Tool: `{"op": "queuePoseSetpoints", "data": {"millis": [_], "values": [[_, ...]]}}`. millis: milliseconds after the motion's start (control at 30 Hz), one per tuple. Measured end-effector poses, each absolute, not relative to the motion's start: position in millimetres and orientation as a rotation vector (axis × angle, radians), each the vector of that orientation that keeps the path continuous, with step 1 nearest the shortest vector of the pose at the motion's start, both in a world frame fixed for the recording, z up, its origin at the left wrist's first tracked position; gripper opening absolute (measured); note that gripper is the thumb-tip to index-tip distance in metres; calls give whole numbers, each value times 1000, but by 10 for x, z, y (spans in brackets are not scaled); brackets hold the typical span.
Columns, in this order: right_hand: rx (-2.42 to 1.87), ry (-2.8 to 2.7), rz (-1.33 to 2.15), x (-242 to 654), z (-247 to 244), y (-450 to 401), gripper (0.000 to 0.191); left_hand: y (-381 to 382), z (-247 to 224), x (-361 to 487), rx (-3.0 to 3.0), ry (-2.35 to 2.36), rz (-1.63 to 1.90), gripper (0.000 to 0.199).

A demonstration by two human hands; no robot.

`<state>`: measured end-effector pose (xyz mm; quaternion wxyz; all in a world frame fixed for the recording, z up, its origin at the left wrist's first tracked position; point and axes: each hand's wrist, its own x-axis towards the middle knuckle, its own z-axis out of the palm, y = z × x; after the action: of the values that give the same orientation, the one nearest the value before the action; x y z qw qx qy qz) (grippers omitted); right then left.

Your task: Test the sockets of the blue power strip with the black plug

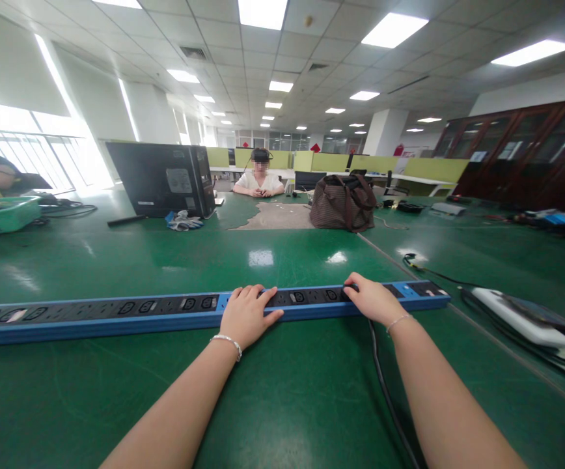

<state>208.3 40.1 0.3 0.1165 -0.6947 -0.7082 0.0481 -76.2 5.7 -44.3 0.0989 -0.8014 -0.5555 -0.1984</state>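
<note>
while the left hand (246,316) lies over the strip (175,322) near its middle, the right hand (373,299) holds a dark plug (349,289) at the top face, toward the right end. the left grip is wide: the thumb stands off from the fingers, which lie across the top without closing round it. it looks placed there to keep the long strip from sliding or tipping under a push or pull at the plug. the right grip is narrow, thumb and fingertips pinched on the plug, probably to keep it in line with a socket; whether the plug is seated cannot be told, since the hand covers the spot. a black cord (385,384) runs from under the right hand to the bottom of the view.

the strip rests flat on the green table (263,410). its long axis runs left to right, with the right end a little higher in view; the left end meets the picture's edge. its sockets face up, likely so that plugs go straight down. beyond it stand a bag (331,207) and a black case (160,179), well apart from both hands.
</note>
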Motion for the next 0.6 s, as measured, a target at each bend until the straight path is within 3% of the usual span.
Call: {"op": "queuePoseSetpoints", "data": {"millis": [600], "values": [[-2084,-2024,90,2031,-58,345,25,45,-445,-759,-2365,-1660,-578,50]]}}
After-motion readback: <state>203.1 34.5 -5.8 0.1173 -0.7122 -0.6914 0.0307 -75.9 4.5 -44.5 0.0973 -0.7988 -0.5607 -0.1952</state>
